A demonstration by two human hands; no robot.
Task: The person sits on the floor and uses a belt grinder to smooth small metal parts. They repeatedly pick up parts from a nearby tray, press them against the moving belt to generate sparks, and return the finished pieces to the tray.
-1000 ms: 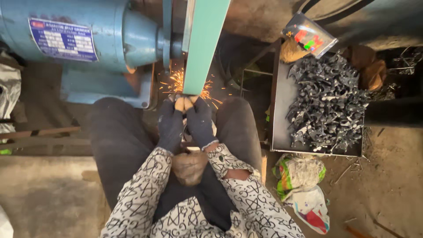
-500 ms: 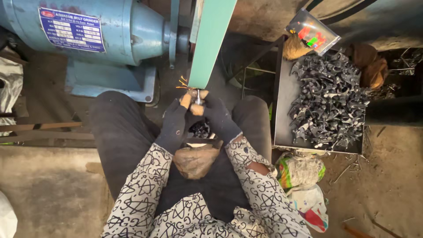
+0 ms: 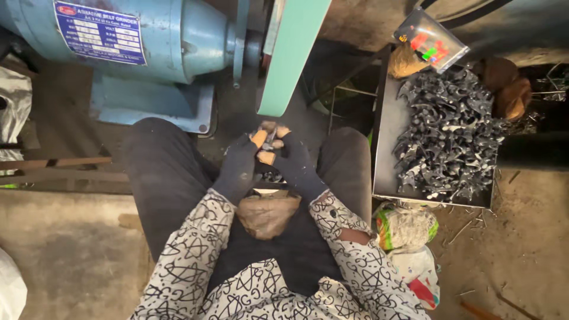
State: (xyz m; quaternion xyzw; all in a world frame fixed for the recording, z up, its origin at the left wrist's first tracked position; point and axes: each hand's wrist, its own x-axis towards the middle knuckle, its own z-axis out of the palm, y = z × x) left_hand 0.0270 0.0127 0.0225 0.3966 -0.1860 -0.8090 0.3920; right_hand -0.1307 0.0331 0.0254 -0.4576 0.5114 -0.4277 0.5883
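Dusty concrete floor (image 3: 71, 255) lies under us, with a blue motor housing (image 3: 148, 41) at the top left and a green grinding belt (image 3: 293, 53) running down from the top edge toward our lap. We sit with our knees spread, and both gloved hands meet just below the belt's lower end. Our left hand (image 3: 240, 169) and right hand (image 3: 296, 163) are pressed close together, bare fingertips (image 3: 259, 138) poking out of the dark gloves and pinching a small metal piece (image 3: 269, 142) between them. It sits just short of the belt, not plainly touching it. We judge the piece stiff, light and sharp-edged, so it wants a firm pinch on its flat sides, well back from the end facing the belt. A brown pad (image 3: 267, 213) rests on our lap beneath the hands. Along our right side a metal tray (image 3: 385, 148) holds a heap of dark metal pieces (image 3: 450, 130), with a clear packet (image 3: 430, 38) at its far corner and crumpled bags (image 3: 409, 228) by its near edge.
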